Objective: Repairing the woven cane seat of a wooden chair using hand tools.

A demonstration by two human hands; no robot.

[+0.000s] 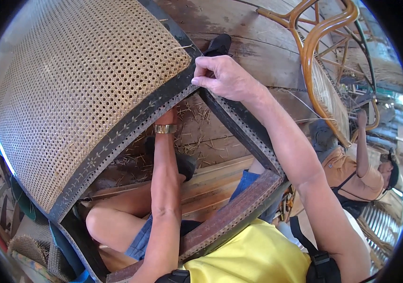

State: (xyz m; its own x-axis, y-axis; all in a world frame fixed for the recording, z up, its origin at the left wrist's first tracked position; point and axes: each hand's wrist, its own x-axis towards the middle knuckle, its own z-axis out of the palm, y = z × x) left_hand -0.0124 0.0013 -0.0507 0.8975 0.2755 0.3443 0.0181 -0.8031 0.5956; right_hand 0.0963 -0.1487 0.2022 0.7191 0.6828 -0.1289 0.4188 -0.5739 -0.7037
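A dark wooden chair frame with a pale leaf-and-vine pattern lies across my lap. Woven cane webbing fills its large panel, and small holes line the inner edges of the rails. My right hand is at the panel's right corner, thumb and fingers closed in a pinch; what lies between them is too small to make out. Below the panel, my left hand reaches underneath, its fingers hidden behind the frame and webbing. A gold band circles that wrist. Loose cane ends stick up near the corner.
Cane scraps litter the plank floor. A bent, varnished wooden frame with strung strands stands at upper right. A seated co-worker is at right with one arm raised. Rolled cane sheet lies at lower left.
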